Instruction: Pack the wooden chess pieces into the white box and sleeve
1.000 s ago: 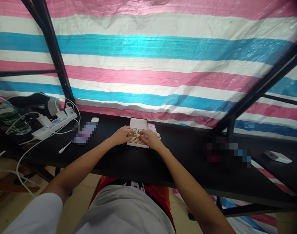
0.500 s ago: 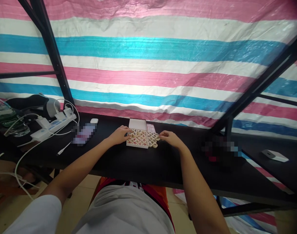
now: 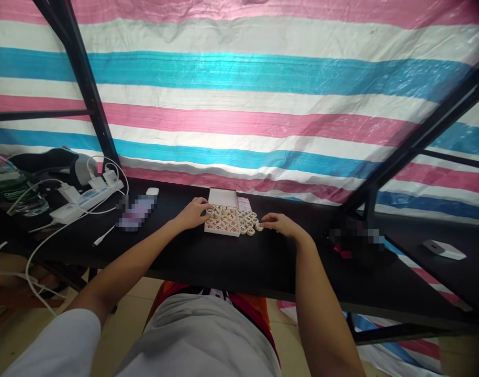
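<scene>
A shallow white box (image 3: 222, 233) on the black table holds rows of round Chinese chess pieces (image 3: 225, 223), red-marked at the front and black-marked behind. My left hand (image 3: 192, 213) is at its left side, fingers closed on the box edge near the pieces. Several loose black-marked pieces (image 3: 247, 222) lie in a cluster against the box's right side. At that cluster's right edge, my right hand (image 3: 281, 225) has its fingertips closed on one Chinese chess piece (image 3: 258, 226). The box's lid (image 3: 222, 197) is behind it.
A pinkish printed card (image 3: 244, 203) lies behind the loose pieces. To the left are a blurred phone (image 3: 136, 213), a white earphone-type case (image 3: 152, 191), a power strip (image 3: 86, 201) with cables and a bottle (image 3: 17, 193). A dark blurred object (image 3: 353, 246) sits to the right.
My right hand has shifted slightly right and toward me, and a piece at its fingertips now sits at the cluster's right edge. My left hand stays at the box.
</scene>
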Available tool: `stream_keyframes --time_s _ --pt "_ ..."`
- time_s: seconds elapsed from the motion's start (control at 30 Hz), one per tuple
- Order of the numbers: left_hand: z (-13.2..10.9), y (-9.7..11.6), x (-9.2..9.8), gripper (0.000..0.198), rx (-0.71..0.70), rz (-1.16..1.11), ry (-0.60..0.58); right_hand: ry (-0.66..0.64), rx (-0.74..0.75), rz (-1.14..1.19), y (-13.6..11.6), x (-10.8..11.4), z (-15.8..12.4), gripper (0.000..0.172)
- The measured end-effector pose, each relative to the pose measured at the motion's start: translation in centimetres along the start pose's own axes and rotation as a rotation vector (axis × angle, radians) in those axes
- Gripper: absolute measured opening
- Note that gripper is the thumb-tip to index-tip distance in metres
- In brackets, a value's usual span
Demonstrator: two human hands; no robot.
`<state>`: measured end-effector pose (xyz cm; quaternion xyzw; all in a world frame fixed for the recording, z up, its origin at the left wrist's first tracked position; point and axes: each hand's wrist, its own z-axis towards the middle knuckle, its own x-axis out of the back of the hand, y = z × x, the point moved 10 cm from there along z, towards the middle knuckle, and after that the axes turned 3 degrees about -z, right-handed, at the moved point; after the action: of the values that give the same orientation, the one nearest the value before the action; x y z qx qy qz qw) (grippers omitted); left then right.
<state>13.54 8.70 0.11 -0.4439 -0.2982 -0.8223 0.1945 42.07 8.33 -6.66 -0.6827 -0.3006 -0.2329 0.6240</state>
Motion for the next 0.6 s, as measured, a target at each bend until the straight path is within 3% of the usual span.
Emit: stream_keyframes --time_s 0.3,0.47,0.6 --pt "0.0 -0.1 -1.0 0.033 -0.017 -0.046 -0.055 0.061 0.047 -0.054 -1.7 0.0 -0.2 0.039" --pt "0.2 0.3 -0.5 0.026 -0.022 -0.06 -0.059 0.053 0.051 -0.086 -2.6 -0.2 -0.5 0.038" --pt "0.2 1.1 -0.3 0.023 -0.055 -0.056 -0.074 0.137 0.079 -0.164 -3.4 0.5 -0.7 0.034"
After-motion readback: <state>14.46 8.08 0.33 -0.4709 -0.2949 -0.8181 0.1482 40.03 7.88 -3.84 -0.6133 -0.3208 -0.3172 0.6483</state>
